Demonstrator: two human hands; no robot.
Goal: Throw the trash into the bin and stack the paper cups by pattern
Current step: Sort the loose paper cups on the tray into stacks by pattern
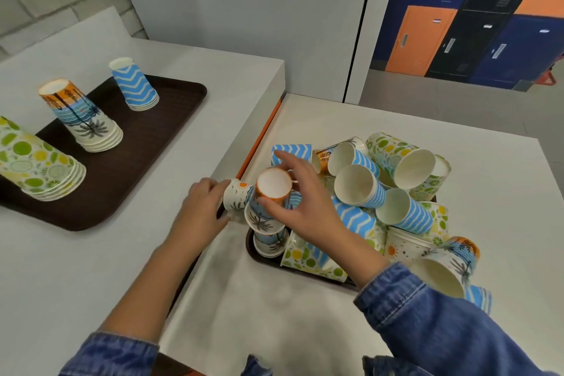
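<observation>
The right hand (302, 201) clamps thumb and curled fingers on an inverted palm-print cup (273, 189) over the tray (250, 249) (left edge), while the left hand (204, 207) grips a sideways sun-print cup (235, 198) alongside.

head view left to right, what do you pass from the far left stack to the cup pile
lime stack → palm stack → chevron stack → left hand gripping a lying cup → right hand holding an upturned cup → cup pile

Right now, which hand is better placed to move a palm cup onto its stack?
Left, probably: left hand holds a sideways palm cup nearer the palm stack; right hand, holding an upturned palm cup, would reach across.
</observation>
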